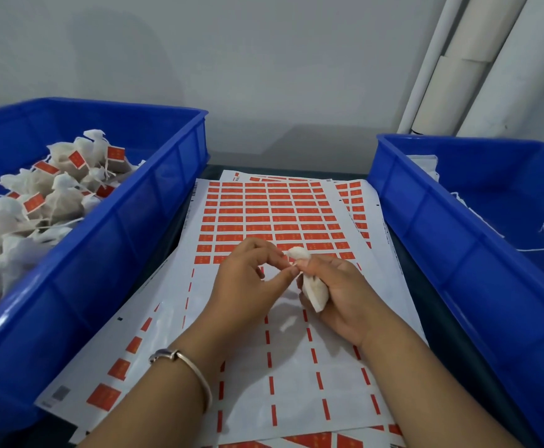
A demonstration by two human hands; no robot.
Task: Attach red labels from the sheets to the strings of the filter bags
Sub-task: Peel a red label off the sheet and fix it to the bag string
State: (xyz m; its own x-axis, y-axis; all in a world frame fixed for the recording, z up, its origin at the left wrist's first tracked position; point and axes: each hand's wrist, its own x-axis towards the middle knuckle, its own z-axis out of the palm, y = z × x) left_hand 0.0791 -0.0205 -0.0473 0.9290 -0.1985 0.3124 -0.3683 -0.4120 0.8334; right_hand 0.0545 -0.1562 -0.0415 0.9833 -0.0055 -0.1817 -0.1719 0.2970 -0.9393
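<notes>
Gripping a small white filter bag (314,291), crumpled top, right hand (342,295)

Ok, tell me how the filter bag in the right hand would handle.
The filter bag probably feels soft and floppy: it creases inside the right hand. Likely light, since curled fingers alone carry it. Its thin fabric could tear.
</notes>
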